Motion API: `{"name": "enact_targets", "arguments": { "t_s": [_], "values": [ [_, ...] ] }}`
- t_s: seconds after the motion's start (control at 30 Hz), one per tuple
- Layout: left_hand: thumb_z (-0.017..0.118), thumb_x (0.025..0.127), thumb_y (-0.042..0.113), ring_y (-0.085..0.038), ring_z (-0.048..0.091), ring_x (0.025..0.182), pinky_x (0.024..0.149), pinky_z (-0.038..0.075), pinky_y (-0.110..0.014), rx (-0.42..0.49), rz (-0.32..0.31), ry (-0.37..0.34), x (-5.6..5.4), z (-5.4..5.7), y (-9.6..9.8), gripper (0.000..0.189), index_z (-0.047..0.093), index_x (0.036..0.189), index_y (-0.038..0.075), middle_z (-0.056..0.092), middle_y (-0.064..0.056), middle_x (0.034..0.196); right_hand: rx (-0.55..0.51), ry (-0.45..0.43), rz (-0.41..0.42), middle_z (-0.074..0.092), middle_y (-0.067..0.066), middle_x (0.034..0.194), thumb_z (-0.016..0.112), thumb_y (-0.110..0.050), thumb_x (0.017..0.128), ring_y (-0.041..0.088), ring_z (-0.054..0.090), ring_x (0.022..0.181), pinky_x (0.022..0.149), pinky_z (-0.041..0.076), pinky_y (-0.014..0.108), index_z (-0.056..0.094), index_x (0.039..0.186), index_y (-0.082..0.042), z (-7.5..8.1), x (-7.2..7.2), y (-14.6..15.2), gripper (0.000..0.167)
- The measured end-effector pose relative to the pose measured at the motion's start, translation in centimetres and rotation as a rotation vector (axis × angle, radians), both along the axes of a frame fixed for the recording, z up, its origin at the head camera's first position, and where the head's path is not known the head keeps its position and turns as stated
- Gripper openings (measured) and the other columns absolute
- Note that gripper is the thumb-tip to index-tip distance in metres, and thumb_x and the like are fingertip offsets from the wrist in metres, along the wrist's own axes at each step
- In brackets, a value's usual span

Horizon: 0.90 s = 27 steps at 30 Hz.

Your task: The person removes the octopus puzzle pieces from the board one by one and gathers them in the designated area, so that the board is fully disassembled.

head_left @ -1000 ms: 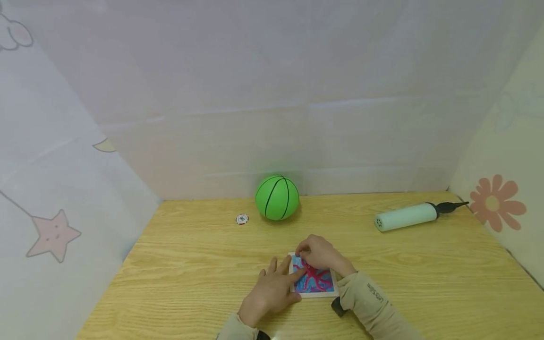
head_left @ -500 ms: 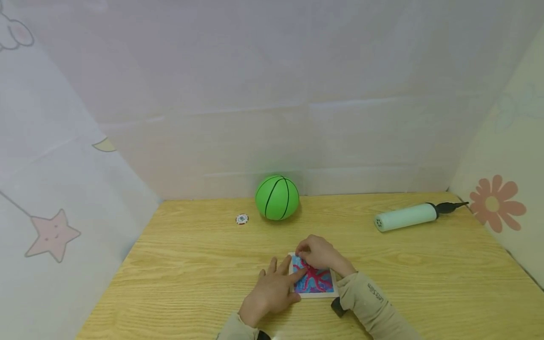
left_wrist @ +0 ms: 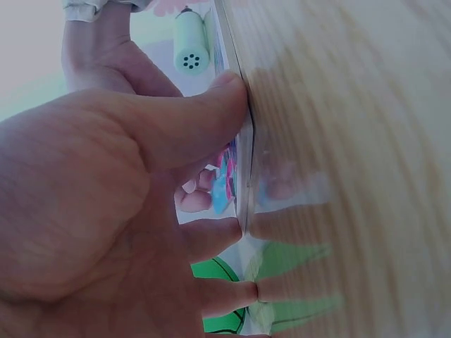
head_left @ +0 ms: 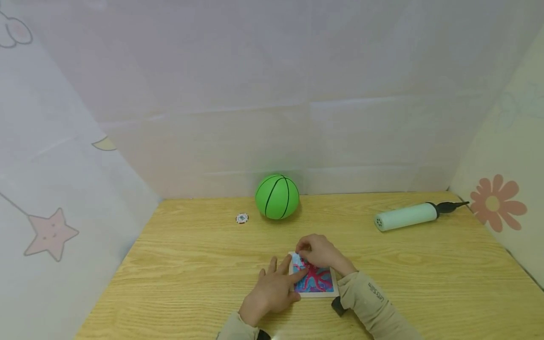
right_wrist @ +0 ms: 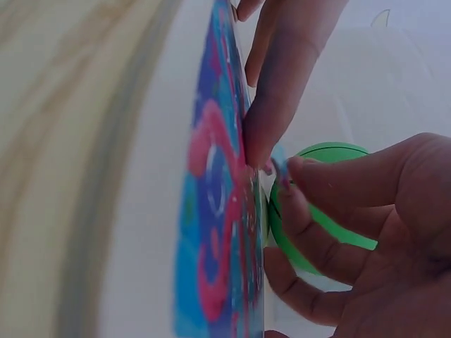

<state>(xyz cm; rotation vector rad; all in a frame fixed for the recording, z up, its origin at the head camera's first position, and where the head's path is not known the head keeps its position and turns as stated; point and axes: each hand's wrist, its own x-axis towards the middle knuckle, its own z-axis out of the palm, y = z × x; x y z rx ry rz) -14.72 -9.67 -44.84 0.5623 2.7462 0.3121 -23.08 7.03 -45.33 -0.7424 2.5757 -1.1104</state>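
A small octopus picture [head_left: 314, 282], pink on blue and purple, lies in a white frame [head_left: 316, 295] on the wooden table. My left hand [head_left: 272, 290] is spread at its left side. The left index finger rests on the picture, while the thumb touches the frame's near edge. At the upper left corner, my right hand [head_left: 318, 251] pinches a small blue-and-pink piece [left_wrist: 222, 191] between thumb and index finger. The piece stands tilted up from the picture; its lower edge is partly hidden. In the right wrist view, the left index finger [right_wrist: 271, 116] presses close beside it.
Beyond the frame, a green ball [head_left: 277, 197] with black lines sits near the back wall. A poker chip [head_left: 242, 218] lies left of the ball. A pale green hand pump [head_left: 406, 216] with a black nozzle lies at the back right.
The picture's upper left corner shows paler now, where the right fingers pinch the piece, and those fingers have shifted slightly. My left hand stays in place.
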Motion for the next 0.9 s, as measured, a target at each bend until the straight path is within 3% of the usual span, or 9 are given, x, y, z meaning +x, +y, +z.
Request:
{"name": "enact_targets", "arguments": {
  "t_s": [0.3, 0.57, 0.77, 0.9],
  "values": [
    [0.063, 0.089, 0.043, -0.049, 0.02, 0.138, 0.098, 0.031, -0.068, -0.003, 0.002, -0.005, 0.0, 0.0, -0.1, 0.059, 0.042, 0.144, 0.04, 0.023, -0.011, 0.157, -0.064, 0.071, 0.08, 0.062, -0.003, 0.078, 0.067, 0.004, 0.082, 0.01, 0.055, 0.068, 0.06, 0.046, 0.024, 0.067, 0.084, -0.008, -0.3, -0.2, 0.3, 0.012],
    [0.063, 0.089, 0.043, -0.05, 0.021, 0.138, 0.097, 0.031, -0.068, 0.003, 0.002, 0.002, 0.0, -0.1, -0.1, 0.059, 0.042, 0.144, 0.04, 0.024, -0.012, 0.156, -0.098, 0.04, 0.102, 0.065, -0.004, 0.082, 0.067, -0.003, 0.086, 0.009, 0.06, 0.076, 0.068, 0.05, 0.027, 0.067, 0.085, -0.008, -0.4, -0.2, 0.4, 0.005],
    [0.064, 0.089, 0.043, -0.05, 0.021, 0.138, 0.098, 0.03, -0.068, 0.013, 0.007, 0.005, 0.0, 0.0, 0.0, 0.059, 0.042, 0.144, 0.04, 0.025, -0.013, 0.156, -0.13, 0.018, 0.044, 0.065, -0.003, 0.085, 0.069, -0.01, 0.088, 0.01, 0.062, 0.081, 0.072, 0.051, 0.028, 0.068, 0.09, -0.007, -0.4, -0.4, 1.1, 0.004],
    [0.064, 0.089, 0.042, -0.05, 0.022, 0.137, 0.098, 0.03, -0.068, 0.017, 0.01, 0.01, 0.2, 0.1, 0.0, 0.059, 0.043, 0.143, 0.04, 0.026, -0.013, 0.155, -0.196, -0.056, -0.023, 0.066, 0.001, 0.084, 0.068, -0.01, 0.087, 0.013, 0.063, 0.076, 0.067, 0.053, 0.029, 0.068, 0.091, -0.005, -0.1, -0.5, 2.1, 0.006]
  ]
}}
